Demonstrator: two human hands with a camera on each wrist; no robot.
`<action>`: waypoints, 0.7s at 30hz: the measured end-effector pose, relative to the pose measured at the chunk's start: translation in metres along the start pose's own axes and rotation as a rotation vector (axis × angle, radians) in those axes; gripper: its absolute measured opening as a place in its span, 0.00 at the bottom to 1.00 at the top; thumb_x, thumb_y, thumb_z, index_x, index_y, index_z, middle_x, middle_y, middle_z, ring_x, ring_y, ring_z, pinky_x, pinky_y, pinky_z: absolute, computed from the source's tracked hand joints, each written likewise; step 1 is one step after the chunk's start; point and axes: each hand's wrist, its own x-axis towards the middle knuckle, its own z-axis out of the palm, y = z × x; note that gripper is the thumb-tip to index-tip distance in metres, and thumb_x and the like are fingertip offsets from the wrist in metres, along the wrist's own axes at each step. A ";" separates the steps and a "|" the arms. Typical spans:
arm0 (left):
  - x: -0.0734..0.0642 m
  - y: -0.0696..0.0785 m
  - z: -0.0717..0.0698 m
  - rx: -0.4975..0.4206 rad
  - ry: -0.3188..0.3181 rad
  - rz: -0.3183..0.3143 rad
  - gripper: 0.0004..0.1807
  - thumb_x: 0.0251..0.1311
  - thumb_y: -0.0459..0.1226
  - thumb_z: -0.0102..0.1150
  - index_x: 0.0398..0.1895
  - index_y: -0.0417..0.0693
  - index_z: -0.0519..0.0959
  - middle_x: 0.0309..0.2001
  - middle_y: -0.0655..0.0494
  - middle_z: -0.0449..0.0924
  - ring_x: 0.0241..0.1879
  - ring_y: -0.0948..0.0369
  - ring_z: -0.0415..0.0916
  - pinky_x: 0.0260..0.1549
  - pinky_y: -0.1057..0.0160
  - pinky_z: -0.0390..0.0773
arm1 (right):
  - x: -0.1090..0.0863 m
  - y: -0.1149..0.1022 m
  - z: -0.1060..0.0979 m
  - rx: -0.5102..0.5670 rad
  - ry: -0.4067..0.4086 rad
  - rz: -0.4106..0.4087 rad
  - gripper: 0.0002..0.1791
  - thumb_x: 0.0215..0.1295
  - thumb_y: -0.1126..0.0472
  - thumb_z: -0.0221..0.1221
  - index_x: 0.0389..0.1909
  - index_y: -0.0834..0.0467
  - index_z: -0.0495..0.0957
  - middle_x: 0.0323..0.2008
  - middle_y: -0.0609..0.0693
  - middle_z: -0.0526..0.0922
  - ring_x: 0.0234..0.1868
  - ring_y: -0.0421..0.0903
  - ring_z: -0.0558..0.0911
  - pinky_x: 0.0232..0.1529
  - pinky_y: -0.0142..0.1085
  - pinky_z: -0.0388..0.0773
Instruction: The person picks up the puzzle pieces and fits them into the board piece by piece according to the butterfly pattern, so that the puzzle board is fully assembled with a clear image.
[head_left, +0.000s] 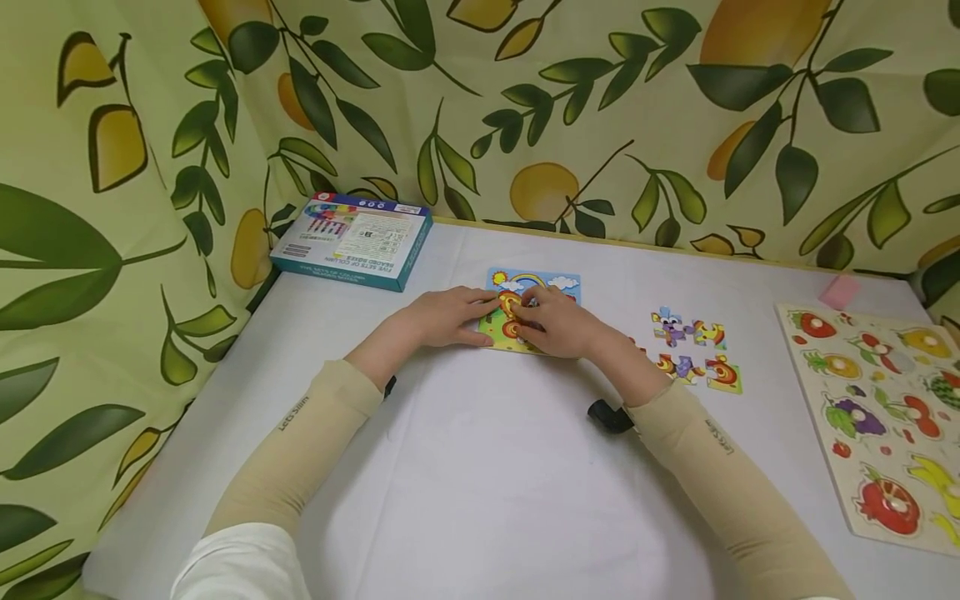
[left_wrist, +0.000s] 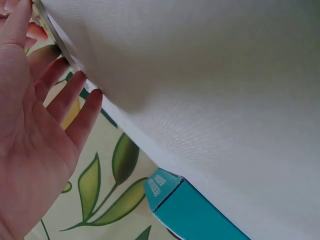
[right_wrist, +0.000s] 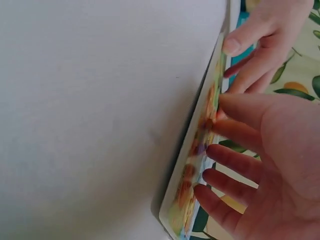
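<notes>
A colourful jigsaw puzzle in a thin tray [head_left: 567, 285], with a sun, a rainbow and clouds at its far side, lies flat on the white table. My left hand [head_left: 446, 317] rests at its left edge with fingers extended, touching the border. Over the puzzle's right half is my right hand [head_left: 561, 327]; its fingertips touch the picture near the middle and hide part of it. In the right wrist view, the fingers of the right hand [right_wrist: 275, 155] spread loosely over the puzzle [right_wrist: 187, 180]. Several loose jigsaw pieces [head_left: 722, 373] lie right of it, some partly behind the right forearm.
At the back left lies a teal-edged box [head_left: 352, 242]. A wooden fruit board [head_left: 825, 367] with knobbed pieces lies along the right side, with a pink block [head_left: 840, 292] at its far edge. Fruit-patterned cloth [head_left: 465, 100] hangs behind the table and at its left.
</notes>
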 end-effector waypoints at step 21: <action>0.001 -0.004 0.004 -0.015 0.020 0.034 0.41 0.67 0.60 0.50 0.77 0.54 0.54 0.76 0.56 0.51 0.72 0.54 0.52 0.66 0.49 0.61 | -0.038 0.030 -0.013 0.253 0.179 0.146 0.17 0.72 0.57 0.55 0.55 0.60 0.80 0.57 0.62 0.75 0.57 0.60 0.71 0.57 0.54 0.68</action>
